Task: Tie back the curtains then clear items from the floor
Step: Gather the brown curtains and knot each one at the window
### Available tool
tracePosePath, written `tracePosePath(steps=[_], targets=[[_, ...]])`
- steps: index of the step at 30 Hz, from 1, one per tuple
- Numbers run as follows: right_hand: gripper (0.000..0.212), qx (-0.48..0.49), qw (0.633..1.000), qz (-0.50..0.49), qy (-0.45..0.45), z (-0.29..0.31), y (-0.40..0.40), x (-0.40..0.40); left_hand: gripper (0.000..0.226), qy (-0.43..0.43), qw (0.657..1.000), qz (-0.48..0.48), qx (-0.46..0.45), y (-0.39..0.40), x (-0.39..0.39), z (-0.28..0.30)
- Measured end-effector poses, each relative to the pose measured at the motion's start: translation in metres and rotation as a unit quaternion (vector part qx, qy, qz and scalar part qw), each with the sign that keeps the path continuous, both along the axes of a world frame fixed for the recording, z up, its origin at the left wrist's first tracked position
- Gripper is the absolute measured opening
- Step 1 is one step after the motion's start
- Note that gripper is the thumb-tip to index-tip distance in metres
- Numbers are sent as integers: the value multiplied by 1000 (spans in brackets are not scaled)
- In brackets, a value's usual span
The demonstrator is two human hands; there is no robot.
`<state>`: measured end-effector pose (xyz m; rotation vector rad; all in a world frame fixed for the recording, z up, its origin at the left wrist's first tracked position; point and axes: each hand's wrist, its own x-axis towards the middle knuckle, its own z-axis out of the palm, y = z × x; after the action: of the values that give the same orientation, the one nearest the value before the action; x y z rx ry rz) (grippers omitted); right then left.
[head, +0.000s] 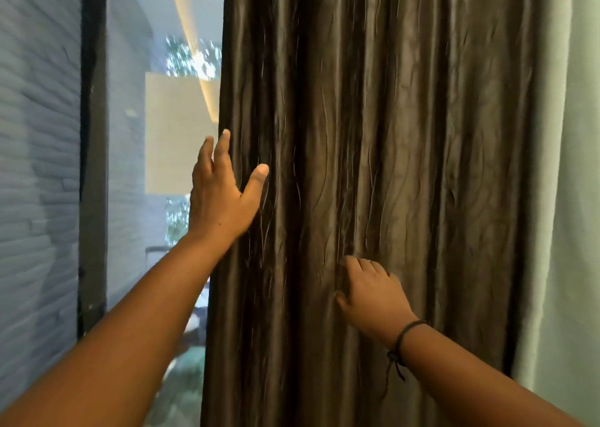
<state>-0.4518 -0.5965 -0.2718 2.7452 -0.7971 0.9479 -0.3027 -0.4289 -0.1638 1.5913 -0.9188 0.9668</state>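
On the brown curtain [373, 167], both hands, right hand [373, 296] perhaps gripping.

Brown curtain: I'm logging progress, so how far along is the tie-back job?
Done: the brown curtain is bunched into folds, baring the window. In hand: the left hand cups its edge with straight fingers; the right hand presses its front. Left: no tie-back shows around it, and the floor is out of view.

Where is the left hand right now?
In the head view, the left hand lies on the left edge of the brown curtain, beside the window glass.
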Motion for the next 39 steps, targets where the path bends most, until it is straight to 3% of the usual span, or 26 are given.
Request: tracePosePath(steps=[7, 13, 18, 25, 30, 36, 39], targets=[[58, -132, 970, 69, -194, 174, -42, 58, 95, -7, 996, -81, -31, -63, 48, 144], [73, -72, 920, 107, -370, 318, -62, 84, 104, -62, 998, 20, -19, -109, 37, 238], [25, -87, 909, 146, -380, 392, -78, 72, 86, -62, 990, 96, -86, -127, 17, 293], [16, -149, 902, 203, -351, 437, -135, 38, 18, -115, 962, 191, -158, -172, -10, 338], [16, -150, 893, 253, -341, 441, -171, 2, 27, -114, 973, 138, -149, -230, -45, 357], [27, -150, 884, 251, -364, 448, -240, -32, 24, -139, 986, 49, -74, -332, -96, 358], [48, -143, 843, 261, -449, 445, -273, -37, 46, -96, 987, -17, -128, -344, -103, 356]])
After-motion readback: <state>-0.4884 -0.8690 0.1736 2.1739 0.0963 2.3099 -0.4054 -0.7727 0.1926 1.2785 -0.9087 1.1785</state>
